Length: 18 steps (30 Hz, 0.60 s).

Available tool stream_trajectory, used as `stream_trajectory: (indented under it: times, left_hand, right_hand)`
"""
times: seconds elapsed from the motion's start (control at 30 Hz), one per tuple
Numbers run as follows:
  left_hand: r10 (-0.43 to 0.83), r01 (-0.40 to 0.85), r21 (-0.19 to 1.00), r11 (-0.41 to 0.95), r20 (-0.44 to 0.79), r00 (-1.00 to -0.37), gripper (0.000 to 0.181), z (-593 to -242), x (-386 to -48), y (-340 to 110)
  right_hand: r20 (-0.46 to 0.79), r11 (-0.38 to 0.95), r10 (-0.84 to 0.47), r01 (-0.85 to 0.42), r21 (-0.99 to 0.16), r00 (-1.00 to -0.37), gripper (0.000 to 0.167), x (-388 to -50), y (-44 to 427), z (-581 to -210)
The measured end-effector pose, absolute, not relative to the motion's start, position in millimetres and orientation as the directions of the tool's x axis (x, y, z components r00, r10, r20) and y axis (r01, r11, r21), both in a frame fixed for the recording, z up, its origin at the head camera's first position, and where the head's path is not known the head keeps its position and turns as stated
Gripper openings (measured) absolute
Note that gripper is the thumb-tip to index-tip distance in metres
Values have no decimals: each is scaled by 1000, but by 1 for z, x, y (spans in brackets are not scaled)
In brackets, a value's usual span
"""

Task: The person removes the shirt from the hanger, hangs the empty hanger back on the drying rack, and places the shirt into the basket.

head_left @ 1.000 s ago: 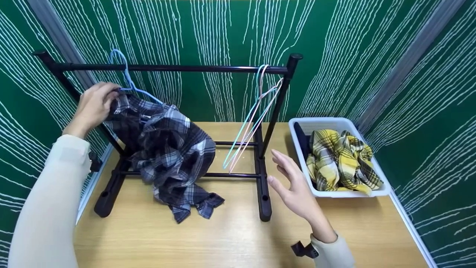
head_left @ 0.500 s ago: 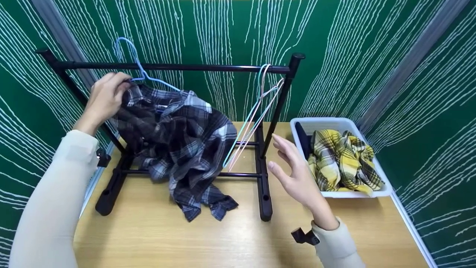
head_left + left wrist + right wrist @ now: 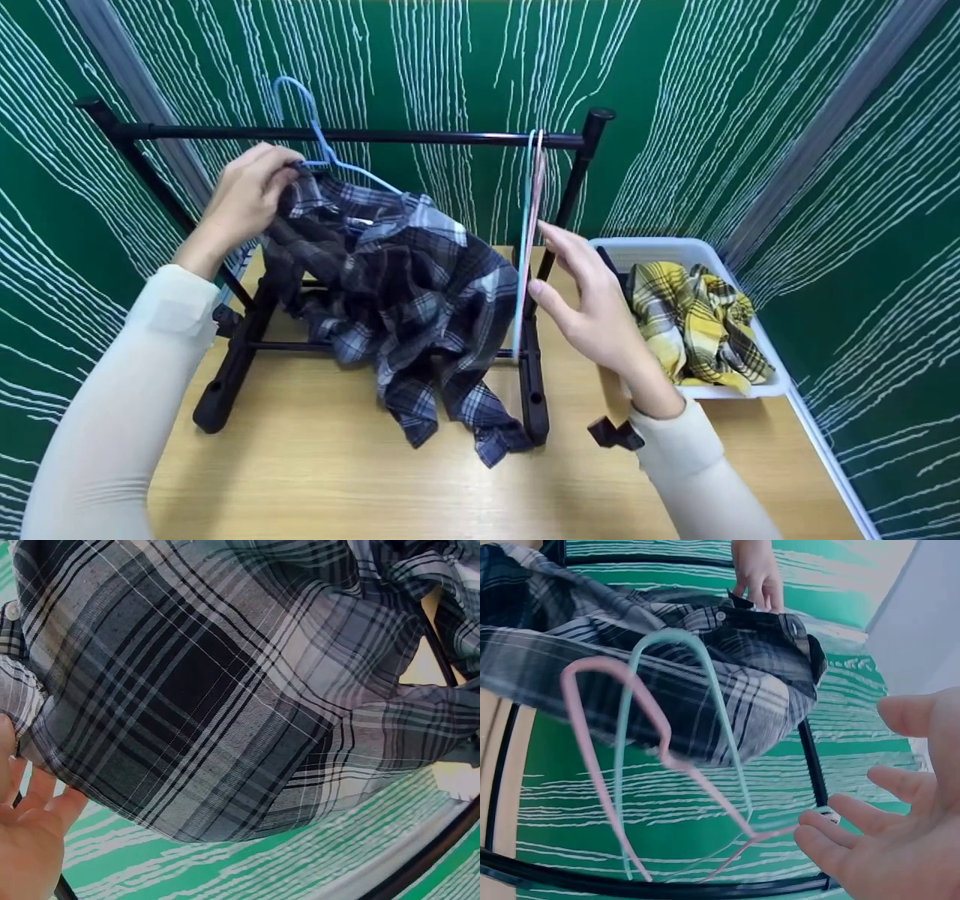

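My left hand (image 3: 247, 187) pinches a dark plaid shirt (image 3: 442, 285) by its shoulder or collar, where a blue hanger (image 3: 364, 174) sits inside the neck. The blue hook rises above the black rail of a garment rack (image 3: 435, 137); I cannot tell whether it is over the rail. In the left wrist view the shirt (image 3: 187, 705) fills most of the picture beside my fingers. My right hand (image 3: 600, 315), fingers spread loosely, is beside a pink hanger (image 3: 697, 776) and a mint hanger (image 3: 718, 701) at the rail's right end; contact is unclear.
Right of the rack stands a white basket (image 3: 652, 243) holding a yellow plaid garment (image 3: 694, 322) and a dark cloth. The rack's feet rest on a wooden table (image 3: 337, 480). Green walls with white streaks enclose it.
My left hand has carried the shirt and blue hanger to the right, with the hook higher than at first. My right hand has moved up, and the pink and mint hangers have turned nearly edge-on.
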State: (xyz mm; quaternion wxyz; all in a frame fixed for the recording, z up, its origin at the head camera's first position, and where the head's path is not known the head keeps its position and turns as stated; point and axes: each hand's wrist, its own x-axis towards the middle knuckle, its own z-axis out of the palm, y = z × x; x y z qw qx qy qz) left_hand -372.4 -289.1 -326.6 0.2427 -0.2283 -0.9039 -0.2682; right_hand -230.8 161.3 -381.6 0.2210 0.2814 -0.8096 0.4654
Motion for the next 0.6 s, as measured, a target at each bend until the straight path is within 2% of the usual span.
stream_trajectory:
  times: [0.23,0.6]
  left_hand:
    - [333,589,339,734,576,-747,21,-325,-367,-274]
    - [347,625,339,704,603,-718,17,-321,-354,-243]
  right_hand:
    - [613,485,-293,-667,-566,-733,62,-245,141,-353]
    - [477,517,-314,-569,-639,-821,59,-261,126,-333]
